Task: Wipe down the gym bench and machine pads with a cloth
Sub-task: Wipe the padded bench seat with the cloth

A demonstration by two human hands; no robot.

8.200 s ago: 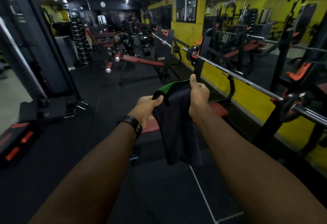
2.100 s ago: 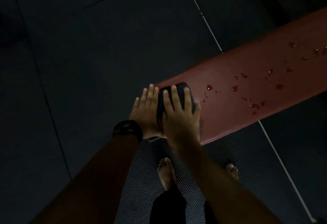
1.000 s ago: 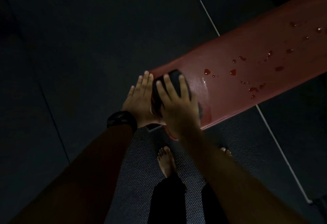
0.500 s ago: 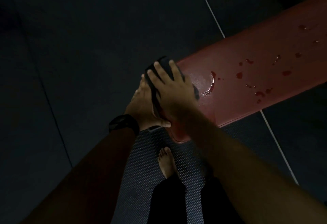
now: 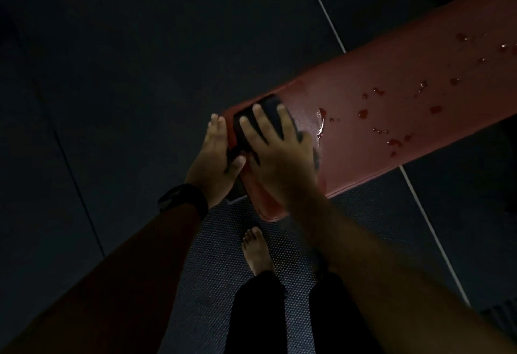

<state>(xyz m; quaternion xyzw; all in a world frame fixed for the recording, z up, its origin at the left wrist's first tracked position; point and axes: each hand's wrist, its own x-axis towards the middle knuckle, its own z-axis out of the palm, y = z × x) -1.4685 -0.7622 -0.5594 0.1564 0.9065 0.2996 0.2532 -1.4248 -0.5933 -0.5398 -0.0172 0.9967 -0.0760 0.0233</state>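
The right hand (image 5: 279,158), fingers spread flat, presses a dark cloth (image 5: 268,107) onto the end of the red bench (image 5: 391,96). The left hand (image 5: 214,160), fingers straight, rests against the pad's end edge at the cloth's 9 o'clock. Droplets (image 5: 363,114) dot the pad toward 2 o'clock. A black watch (image 5: 181,199) circles the left wrist. At 6 o'clock, a bare foot (image 5: 257,250) stands on a textured floor mat (image 5: 218,264).

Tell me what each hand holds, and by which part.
Nothing is gripped. The right hand presses the cloth flat onto the bench pad from above, fingers spread; the left hand rests open against the pad's end.
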